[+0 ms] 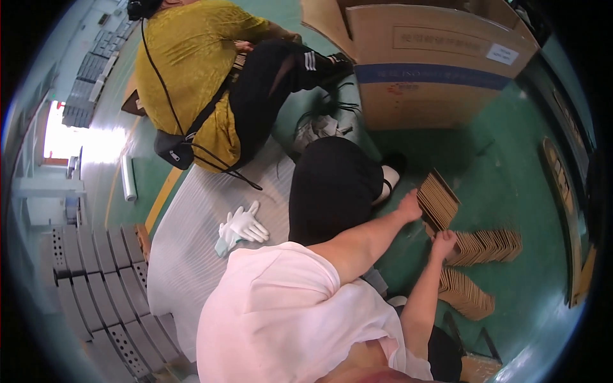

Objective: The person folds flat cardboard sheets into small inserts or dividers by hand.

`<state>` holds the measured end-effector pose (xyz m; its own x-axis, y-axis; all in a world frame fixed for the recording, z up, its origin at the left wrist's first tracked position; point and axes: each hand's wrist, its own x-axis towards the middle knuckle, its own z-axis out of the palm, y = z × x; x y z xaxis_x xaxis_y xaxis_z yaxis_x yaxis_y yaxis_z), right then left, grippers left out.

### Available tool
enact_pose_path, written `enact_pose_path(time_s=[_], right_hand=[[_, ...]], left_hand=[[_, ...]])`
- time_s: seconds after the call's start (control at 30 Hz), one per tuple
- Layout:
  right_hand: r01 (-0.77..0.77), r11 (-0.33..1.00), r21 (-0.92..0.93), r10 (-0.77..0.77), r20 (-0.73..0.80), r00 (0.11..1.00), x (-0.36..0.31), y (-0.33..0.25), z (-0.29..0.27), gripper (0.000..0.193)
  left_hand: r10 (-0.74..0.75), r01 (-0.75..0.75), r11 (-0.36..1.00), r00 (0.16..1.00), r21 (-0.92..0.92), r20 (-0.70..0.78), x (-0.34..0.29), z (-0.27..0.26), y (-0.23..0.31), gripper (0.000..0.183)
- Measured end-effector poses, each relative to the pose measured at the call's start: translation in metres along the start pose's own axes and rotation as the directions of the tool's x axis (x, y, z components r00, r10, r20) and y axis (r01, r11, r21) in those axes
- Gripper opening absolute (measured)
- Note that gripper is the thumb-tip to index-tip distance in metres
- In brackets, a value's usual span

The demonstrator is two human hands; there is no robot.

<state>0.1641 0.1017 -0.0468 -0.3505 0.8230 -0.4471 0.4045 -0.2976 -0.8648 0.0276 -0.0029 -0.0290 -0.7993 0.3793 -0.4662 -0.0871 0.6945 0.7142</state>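
Out over the green floor, a bundle of folded brown cardboard strips point(438, 199) is held up between both of my hands. My left hand point(410, 206) grips its left edge, with the fingers partly hidden behind it. At its lower corner my right hand point(444, 244) is closed on the cardboard. Just beyond the right hand, a row of similar zigzag cardboard pieces point(491, 247) stands on the floor. A second row of folded cardboard point(467, 295) curves along below it, near my right forearm.
A large open cardboard box point(434, 76) stands ahead. A person in a yellow top point(191, 70) sits at the left on white foam sheeting point(185, 249), where white gloves point(242, 226) lie. Stacked grey metal parts point(108, 287) are at lower left; a long rail point(565, 204) is at right.
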Motion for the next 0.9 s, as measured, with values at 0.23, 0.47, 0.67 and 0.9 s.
enact_pose_path(time_s=[0.23, 0.47, 0.67, 0.9], right_hand=[[-0.035, 0.999, 0.0, 0.034, -0.121, 0.992, 0.011, 0.022, -0.014, 0.034], [0.184, 0.89, -0.417, -0.136, 0.142, 0.98, 0.005, 0.028, -0.034, 0.014], [-0.014, 0.99, -0.14, 0.076, 0.447, 0.891, 0.004, -0.031, -0.071, 0.013], [-0.161, 0.986, 0.051, 0.127, 0.406, 0.905, -0.007, -0.093, -0.097, 0.011]], left_hand=[[0.0, 0.002, 0.999, 0.999, -0.049, 0.045, -0.01, 0.012, 0.017, 0.063], [0.011, -0.024, 0.994, 0.991, 0.102, 0.134, -0.016, -0.002, 0.009, 0.059], [0.093, -0.173, 0.94, 0.959, 0.294, 0.267, -0.008, -0.018, 0.008, 0.042], [0.14, -0.125, 0.99, 0.88, -0.065, 0.453, -0.003, -0.039, 0.047, 0.035]])
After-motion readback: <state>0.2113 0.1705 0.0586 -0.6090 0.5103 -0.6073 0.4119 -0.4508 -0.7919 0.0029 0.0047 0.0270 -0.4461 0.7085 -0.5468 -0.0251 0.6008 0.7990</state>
